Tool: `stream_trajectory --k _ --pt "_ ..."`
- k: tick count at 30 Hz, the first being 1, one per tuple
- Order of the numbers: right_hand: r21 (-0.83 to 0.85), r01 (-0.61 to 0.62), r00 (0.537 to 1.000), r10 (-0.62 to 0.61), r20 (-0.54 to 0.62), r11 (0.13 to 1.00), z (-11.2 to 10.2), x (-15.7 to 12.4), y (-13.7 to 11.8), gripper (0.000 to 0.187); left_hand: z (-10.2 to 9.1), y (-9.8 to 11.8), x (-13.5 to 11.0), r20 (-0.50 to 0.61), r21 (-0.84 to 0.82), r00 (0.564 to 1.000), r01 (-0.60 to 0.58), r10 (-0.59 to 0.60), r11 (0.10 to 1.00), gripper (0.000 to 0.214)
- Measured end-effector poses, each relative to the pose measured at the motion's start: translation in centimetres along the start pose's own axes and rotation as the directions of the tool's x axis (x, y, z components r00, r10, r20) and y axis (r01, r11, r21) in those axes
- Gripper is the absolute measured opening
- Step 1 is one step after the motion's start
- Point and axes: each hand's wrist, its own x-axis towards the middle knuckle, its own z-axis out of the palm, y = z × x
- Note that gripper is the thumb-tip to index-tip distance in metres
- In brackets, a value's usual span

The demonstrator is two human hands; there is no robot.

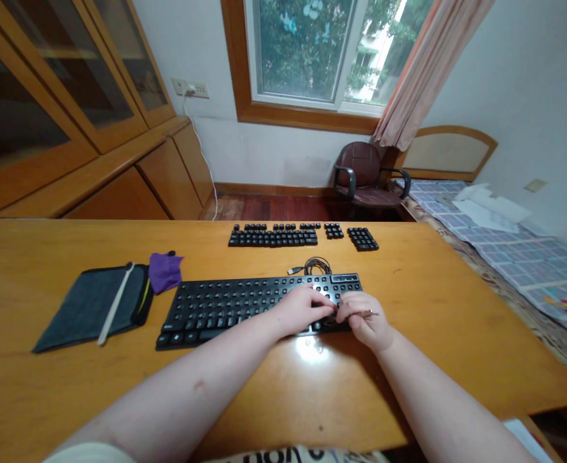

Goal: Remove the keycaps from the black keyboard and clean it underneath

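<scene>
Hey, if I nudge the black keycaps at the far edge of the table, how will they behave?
The keycaps will probably scatter rather than move as one block, since they lie loose in gapped groups. Being so small, each is likely light. They may slide easily too: the wooden tabletop looks smooth and glossy.

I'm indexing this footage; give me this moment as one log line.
left hand: at keyboard | right hand: holding slim tool | keycaps: grouped beyond keyboard

Left grip [305, 308] partly covers the black plastic keyboard [235, 301]; right grip [367, 321] hides part of a slim metallic tool [372, 313], type indeterminable.
</scene>
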Motion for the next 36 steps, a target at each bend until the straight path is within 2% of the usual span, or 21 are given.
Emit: stream_trajectory --k 6,11,14,16,19,22,26,29,33,36 --pt "0.034 -0.038 0.999 0.038 -0.006 0.999 0.0 -0.4 0.8 0.051 0.2 -0.5 -0.1 -0.047 -0.01 0.999 0.001 -0.001 1.0 0.013" --pt "0.091 -0.205 0.974 0.212 -0.075 0.975 0.6 -0.5 1.4 0.054 0.4 -0.6 -0.1 -0.131 -0.016 0.991 0.025 -0.026 1.0 0.017" --pt "0.034 -0.145 0.983 0.148 -0.113 0.989 0.6 -0.6 1.3 0.052 0.5 -0.3 0.0 -0.194 -0.092 0.979 0.048 -0.065 0.995 0.016" --pt "-0.054 -0.089 0.973 0.075 -0.217 0.995 0.1 -0.8 1.0 0.047 0.5 -0.2 0.1 -0.25 -0.178 0.962 0.066 -0.11 0.982 0.017" --pt "-0.263 -0.119 0.953 0.036 -0.3 0.957 -0.8 -0.8 0.6 0.028 0.7 -0.3 0.2 -0.304 -0.322 0.938 0.062 -0.166 0.945 0.019" --pt "-0.432 -0.101 0.984 0.026 -0.177 0.896 -1.3 -0.5 0.9 0.024 0.8 -0.6 0.4 -0.325 -0.416 0.926 0.044 -0.194 0.908 0.022" --pt "-0.475 0.0 0.999 0.017 0.031 0.88 -0.7 -0.2 2.0 0.032 0.8 -0.7 0.4 -0.313 -0.527 0.928 0.006 -0.201 0.85 0.026" --pt "-0.465 0.004 0.998 0.026 0.058 0.886 0.1 -0.3 2.6 0.033 0.7 -0.6 0.4 -0.31 -0.552 0.93 -0.004 -0.2 0.834 0.028" --pt "-0.514 -0.073 0.997 0.065 -0.035 0.854 -0.5 -0.2 2.4 0.027 0.7 -0.3 0.2 -0.317 -0.503 0.927 0.016 -0.202 0.864 0.031" --pt "-0.59 -0.234 0.97 0.141 -0.2 0.772 -3.3 0.9 2.1 0.024 0.6 -0.2 0.1 -0.325 -0.456 0.919 0.055 -0.223 0.888 0.028"
